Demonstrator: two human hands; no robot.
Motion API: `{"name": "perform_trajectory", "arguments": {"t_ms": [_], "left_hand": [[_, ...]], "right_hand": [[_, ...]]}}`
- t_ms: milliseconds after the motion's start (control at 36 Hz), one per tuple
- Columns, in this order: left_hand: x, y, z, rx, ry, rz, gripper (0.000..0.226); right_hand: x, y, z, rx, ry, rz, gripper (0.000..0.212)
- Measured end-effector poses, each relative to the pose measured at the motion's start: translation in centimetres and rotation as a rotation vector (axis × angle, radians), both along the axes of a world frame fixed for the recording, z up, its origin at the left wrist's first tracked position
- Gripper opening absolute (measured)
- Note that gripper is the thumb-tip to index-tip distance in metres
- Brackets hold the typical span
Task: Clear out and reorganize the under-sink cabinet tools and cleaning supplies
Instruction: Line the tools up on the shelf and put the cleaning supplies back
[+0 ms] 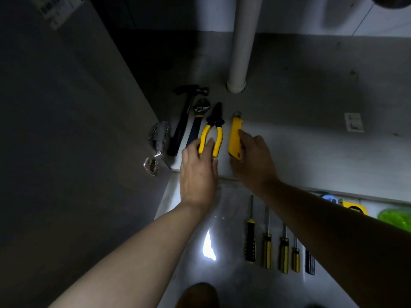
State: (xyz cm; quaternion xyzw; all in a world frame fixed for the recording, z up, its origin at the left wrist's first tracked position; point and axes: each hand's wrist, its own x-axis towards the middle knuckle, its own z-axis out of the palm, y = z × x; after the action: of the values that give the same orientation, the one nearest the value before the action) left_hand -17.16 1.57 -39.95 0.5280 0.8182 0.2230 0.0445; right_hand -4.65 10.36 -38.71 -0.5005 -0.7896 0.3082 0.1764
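Your left hand (198,172) had its fingers curled over the yellow handles of the pliers (214,127), which lay on the cabinet floor (300,134) near its front edge, black jaws pointing to the back. Just to the right, your right hand (253,158) gripped the lower end of the yellow utility knife (234,136), thumb along its side and fingers wrapped round behind; whether the knife rested on the floor or was raised off it could not be told.

Left of the pliers lay the adjustable wrench (199,116), and beside that the hammer (184,116), both with dark handles and heads toward the back, so the four tools formed a close row. The white drain pipe (242,45) came down to the cabinet floor just behind the row, close to the knife's tip and the hammer head. A pale sticker (354,122) sat on the floor well off to the right.

The open cabinet door (66,130) filled the left side, its metal hinge (158,138) jutting out next to the hammer handle, and a barcode label (55,7) showed near its top.

Outside the cabinet, under your right forearm, a row of screwdrivers (266,247) lay side by side on the shiny room floor, tips toward the cabinet. A yellow object (353,207) and a green one (393,215) showed at the right edge, too cut off to name
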Motion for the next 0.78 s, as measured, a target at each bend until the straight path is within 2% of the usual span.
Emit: {"name": "perform_trajectory", "arguments": {"t_ms": [83, 222, 278, 333, 444, 500, 583, 722, 778], "left_hand": [[0.7, -0.9, 0.1, -0.001, 0.106, 0.017, 0.051], [3.3, -3.6, -0.5, 0.077, 0.123, -0.143, 0.021], [4.5, -5.0, -1.6, 0.052, 0.048, -0.272, 0.014], [5.6, -6.4, -2.9, -0.072, -0.055, -0.398, 0.01], [7.5, -8.9, -5.2, -0.356, -0.35, -0.477, 0.026], [8.4, -9.5, -5.7, -0.441, -0.43, -0.487, 0.04], [9.4, -9.7, -6.2, -0.534, -0.404, -0.548, 0.057], [9.7, -9.5, -6.5, -0.616, -0.284, -0.609, 0.055], [9.6, -9.3, -6.5, -0.636, -0.289, -0.615, 0.056]], "right_hand": [[1.6, -1.2, 0.8, 0.05, -0.044, 0.021, 0.063], [6.1, -4.2, 1.5, 0.084, -0.091, 0.052, 0.033], [8.2, -5.5, 1.1, 0.009, -0.132, 0.067, 0.021], [10.2, -6.7, 0.5, -0.105, -0.231, 0.081, 0.011], [13.1, -9.5, -1.0, -0.397, -0.395, 0.028, 0.007], [13.8, -10.6, -1.8, -0.46, -0.459, -0.013, 0.005], [13.9, -11.8, -2.8, -0.522, -0.501, -0.078, 0.006], [12.7, -13.1, -4.2, -0.534, -0.566, -0.069, 0.019], [12.1, -13.3, -4.5, -0.503, -0.572, -0.076, 0.015]]}}
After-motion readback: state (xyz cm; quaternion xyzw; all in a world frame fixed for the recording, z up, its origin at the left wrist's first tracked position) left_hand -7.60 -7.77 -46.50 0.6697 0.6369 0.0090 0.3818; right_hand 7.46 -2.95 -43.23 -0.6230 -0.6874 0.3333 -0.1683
